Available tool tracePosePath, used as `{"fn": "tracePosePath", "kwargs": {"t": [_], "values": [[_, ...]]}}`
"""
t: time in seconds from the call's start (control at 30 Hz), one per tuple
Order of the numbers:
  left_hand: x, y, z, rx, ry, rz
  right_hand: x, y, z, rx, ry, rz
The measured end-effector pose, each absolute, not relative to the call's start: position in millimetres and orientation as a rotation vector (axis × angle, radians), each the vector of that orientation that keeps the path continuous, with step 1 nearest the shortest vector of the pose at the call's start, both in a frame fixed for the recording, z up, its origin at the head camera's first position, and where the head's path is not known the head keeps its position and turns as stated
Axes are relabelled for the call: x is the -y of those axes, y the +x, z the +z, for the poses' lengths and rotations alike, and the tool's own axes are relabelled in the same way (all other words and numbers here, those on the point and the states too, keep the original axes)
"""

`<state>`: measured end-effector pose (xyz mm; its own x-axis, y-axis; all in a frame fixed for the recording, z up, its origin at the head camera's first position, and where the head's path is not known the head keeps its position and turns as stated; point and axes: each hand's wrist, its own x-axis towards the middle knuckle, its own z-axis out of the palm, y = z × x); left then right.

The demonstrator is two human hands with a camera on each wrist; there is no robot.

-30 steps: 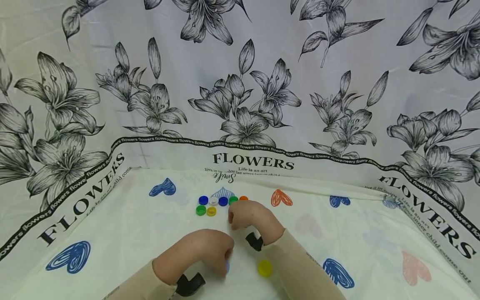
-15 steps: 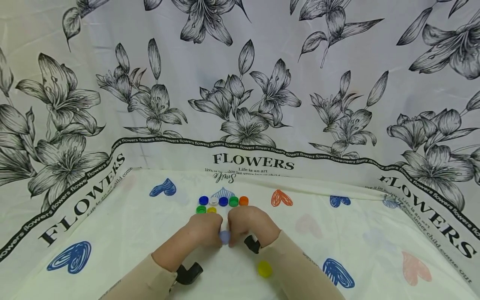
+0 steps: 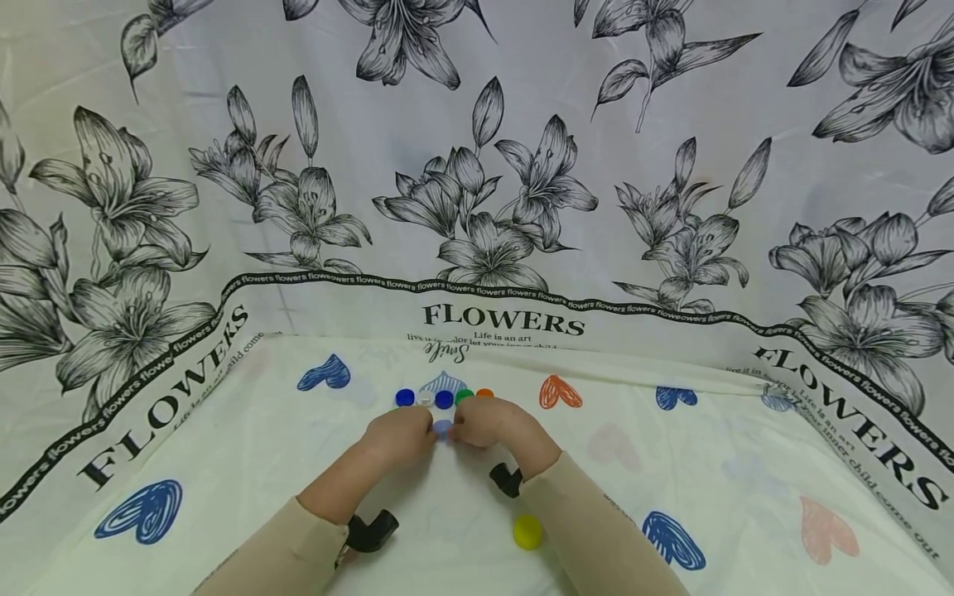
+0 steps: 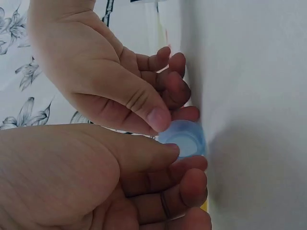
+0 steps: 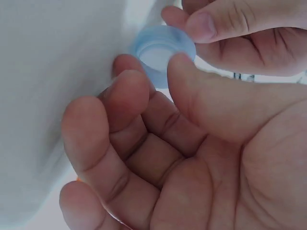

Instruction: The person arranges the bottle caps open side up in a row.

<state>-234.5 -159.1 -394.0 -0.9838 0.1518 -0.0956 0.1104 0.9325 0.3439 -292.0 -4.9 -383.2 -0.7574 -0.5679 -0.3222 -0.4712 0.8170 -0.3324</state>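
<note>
A translucent light blue bottle cap (image 3: 443, 430) is between my two hands, just below the row of caps. My left hand (image 3: 402, 436) pinches one side of it; in the left wrist view its thumb lies over the rim of the cap (image 4: 188, 136). From the other side my right hand (image 3: 486, 422) also pinches it, thumb and index finger at the edge in the right wrist view, where the cap (image 5: 158, 52) shows its hollow side. Each hand's remaining fingers are loosely curled.
Behind the hands runs a row of caps: blue (image 3: 405, 398), clear (image 3: 425, 399), another blue (image 3: 444, 400), green (image 3: 464, 395) and orange (image 3: 484, 393). A yellow cap (image 3: 527, 531) lies near the right forearm. A flower-printed curtain (image 3: 492, 190) stands behind the heart-printed cloth (image 3: 246, 439).
My left hand has brought the light blue cap forward and up to my right hand, and both have then moved to the row. The left hand now covers the green and yellow caps of the nearer row.
</note>
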Motion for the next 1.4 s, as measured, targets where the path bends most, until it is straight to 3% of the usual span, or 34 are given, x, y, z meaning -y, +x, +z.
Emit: {"fn": "tracePosePath", "kwargs": {"t": [0.43, 1.0, 1.2, 1.4], "values": [[156.2, -236.8, -393.6, -2.973, 0.245, 0.439, 3.3, -298.6, -389.0, -2.605, -0.721, -0.418], [143.1, -224.7, -378.1, -2.876, 0.309, 0.345, -8.3, -293.5, -368.5, -2.545, -0.699, -0.467], [126.6, -212.7, -380.0, -2.857, 0.531, 0.398, -30.2, -300.9, -348.6, -2.571, -0.681, -0.567], [85.5, -190.9, -407.9, -2.728, 1.050, 0.364, -52.0, -305.0, -342.4, -2.641, -0.579, -0.628]]}}
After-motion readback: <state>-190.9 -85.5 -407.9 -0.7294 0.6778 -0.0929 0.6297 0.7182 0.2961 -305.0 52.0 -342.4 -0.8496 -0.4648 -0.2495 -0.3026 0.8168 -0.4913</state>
